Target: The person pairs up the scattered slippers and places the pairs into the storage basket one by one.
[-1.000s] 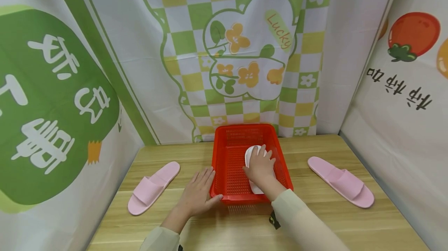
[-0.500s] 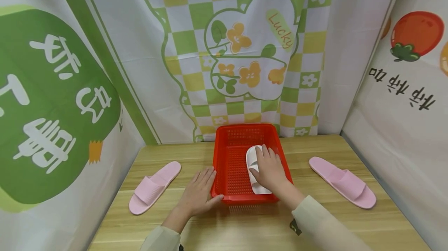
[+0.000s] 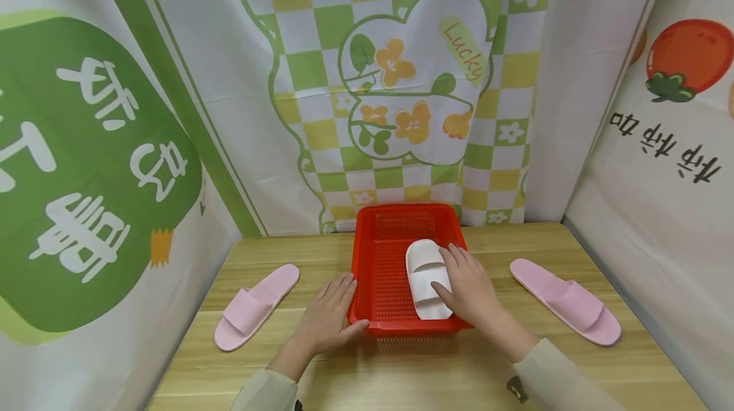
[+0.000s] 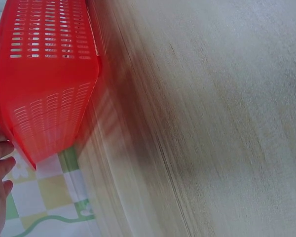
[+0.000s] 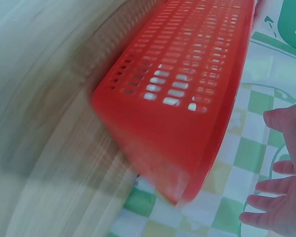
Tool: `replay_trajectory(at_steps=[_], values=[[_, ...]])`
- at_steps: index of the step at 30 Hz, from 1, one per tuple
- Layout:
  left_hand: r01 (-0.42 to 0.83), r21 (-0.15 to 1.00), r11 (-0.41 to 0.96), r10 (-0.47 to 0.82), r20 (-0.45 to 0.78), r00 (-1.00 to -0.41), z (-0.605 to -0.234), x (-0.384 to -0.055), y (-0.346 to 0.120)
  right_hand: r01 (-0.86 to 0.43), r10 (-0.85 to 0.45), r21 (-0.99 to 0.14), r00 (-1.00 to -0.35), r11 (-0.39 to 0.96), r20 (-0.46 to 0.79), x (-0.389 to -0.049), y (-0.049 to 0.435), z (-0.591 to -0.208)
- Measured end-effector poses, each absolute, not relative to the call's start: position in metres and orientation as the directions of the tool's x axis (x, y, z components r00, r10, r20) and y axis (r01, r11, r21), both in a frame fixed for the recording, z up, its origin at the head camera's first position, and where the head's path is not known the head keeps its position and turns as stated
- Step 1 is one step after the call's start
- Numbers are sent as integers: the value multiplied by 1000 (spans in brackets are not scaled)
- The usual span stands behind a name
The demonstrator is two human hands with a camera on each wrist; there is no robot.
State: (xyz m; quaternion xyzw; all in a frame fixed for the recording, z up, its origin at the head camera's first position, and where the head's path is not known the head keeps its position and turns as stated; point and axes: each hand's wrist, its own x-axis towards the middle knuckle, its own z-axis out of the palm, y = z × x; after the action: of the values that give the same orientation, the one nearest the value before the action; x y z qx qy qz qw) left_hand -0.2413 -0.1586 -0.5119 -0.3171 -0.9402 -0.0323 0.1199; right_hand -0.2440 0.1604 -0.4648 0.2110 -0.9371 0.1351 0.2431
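A white slipper (image 3: 427,280) lies in the right half of the red plastic basket (image 3: 381,325), sole down, its toe end partly covered by my hand. Over the basket's right rim is my right hand (image 3: 471,287), fingers spread and loosely extended, holding nothing. The right wrist view shows that same hand (image 5: 281,182) with its fingers apart, beside the basket wall (image 5: 153,128). My left hand (image 3: 328,315) rests flat against the basket's left rim at the near corner, fingers straight. In the left wrist view its fingertips (image 4: 6,165) touch the basket's edge.
One pink slipper (image 3: 257,307) lies on the wooden table (image 3: 390,376) left of the basket, and another pink slipper (image 3: 564,301) lies to the right. A printed cloth (image 3: 327,137) hangs right behind the basket, with more cloth along both sides.
My right hand has drawn back to the right off the white slipper, which stays in the basket and shows more of itself. My left hand has stayed at the rim.
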Motion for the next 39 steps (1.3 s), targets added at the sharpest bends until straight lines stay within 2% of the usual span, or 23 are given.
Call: replay_trajectory(at_steps=[10, 21, 29, 39], values=[[606, -50, 794, 597, 254, -761, -513, -243, -160, -490, -342, -106, -732, 866, 589, -246, 191, -467], [611, -1, 792, 592, 251, -766, -512, -242, -161, -517, -372, -57, -682, 854, 630, -245, 238, -467], [632, 72, 771, 593, 281, -755, -510, -243, -168, -475, -338, -97, -741, 874, 580, -244, 278, -479], [612, 61, 789, 564, 323, -760, -504, -244, -193, -473, -303, -143, -739, 869, 602, -242, 323, -498]])
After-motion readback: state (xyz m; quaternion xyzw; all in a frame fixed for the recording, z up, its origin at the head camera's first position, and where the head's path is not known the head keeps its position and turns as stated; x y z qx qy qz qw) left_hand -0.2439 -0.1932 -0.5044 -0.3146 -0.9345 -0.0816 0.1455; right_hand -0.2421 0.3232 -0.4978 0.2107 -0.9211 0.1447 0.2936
